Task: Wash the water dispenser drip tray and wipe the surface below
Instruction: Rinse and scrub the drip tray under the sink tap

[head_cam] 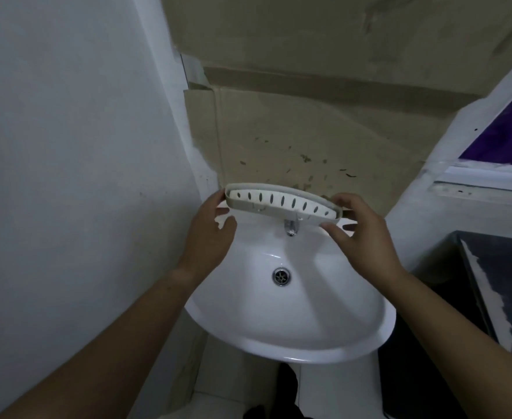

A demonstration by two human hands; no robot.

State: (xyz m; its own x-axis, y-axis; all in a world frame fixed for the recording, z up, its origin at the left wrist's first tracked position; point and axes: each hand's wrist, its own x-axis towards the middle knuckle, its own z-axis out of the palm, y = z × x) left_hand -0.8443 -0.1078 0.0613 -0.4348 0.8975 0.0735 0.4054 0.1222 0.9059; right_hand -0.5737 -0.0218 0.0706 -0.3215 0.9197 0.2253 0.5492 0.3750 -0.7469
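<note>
Drip tray (281, 201), slotted grille facing the camera, hangs above the tap (291, 227) of the white sink (324, 334), its ends gripped by left hand (210, 234) and right hand (362, 234).

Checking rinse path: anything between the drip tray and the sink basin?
Nothing visible. The drip tray is held by the left hand and right hand above the tap; sink basin holds no objects.
</note>
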